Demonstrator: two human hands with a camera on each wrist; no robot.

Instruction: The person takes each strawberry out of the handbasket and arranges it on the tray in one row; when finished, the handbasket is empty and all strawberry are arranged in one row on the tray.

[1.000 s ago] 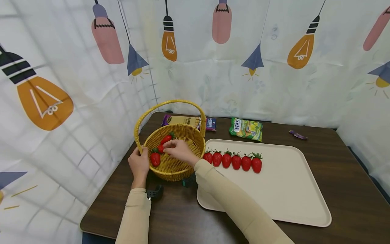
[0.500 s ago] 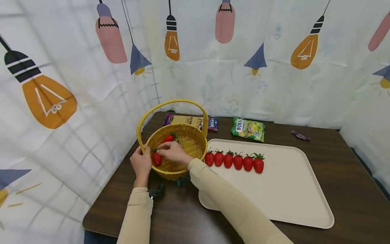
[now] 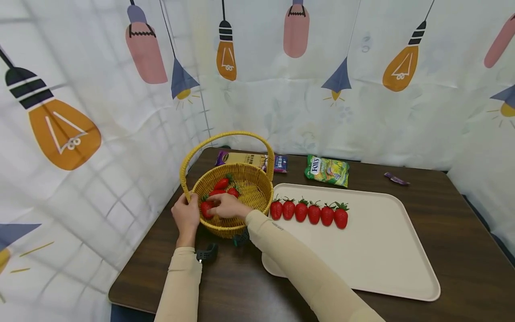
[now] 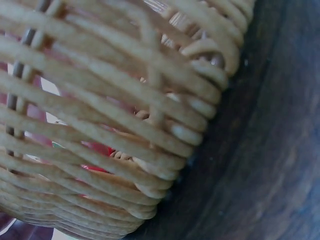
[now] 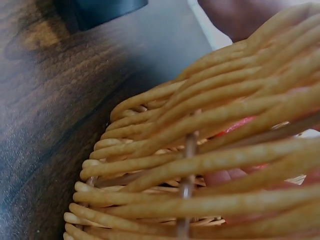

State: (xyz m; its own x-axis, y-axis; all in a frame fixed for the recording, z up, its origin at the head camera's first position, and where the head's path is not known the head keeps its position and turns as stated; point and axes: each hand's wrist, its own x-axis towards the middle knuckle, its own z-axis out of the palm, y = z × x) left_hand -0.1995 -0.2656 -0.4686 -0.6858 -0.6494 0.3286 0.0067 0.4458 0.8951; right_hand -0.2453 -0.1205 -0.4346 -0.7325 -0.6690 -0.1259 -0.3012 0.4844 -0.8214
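A yellow wicker basket [image 3: 253,190] with a tall handle holds several strawberries in the head view. My left hand [image 3: 187,219] grips its left rim beside the handle's base. Inside the basket, the fingers of my right hand [image 3: 227,207] pinch the strawberry [image 3: 206,208] nearest the left wall. More strawberries lie behind that hand, one [image 3: 221,183] near the back wall and one [image 3: 233,192] near the middle. Both wrist views show mostly the weave of the basket [image 4: 100,110], [image 5: 225,165], with bits of red through the gaps.
To the right of the basket lies a cream tray [image 3: 378,250] with a row of several strawberries [image 3: 314,214] at its upper left. Behind stand snack packs [image 3: 245,159] and a green candy bag [image 3: 327,171]. A small purple wrapper [image 3: 396,179] lies at the back right.
My right hand has left the strawberry it held near the basket's middle left and moved down to the one at the left wall. A strawberry near the middle has come into view.
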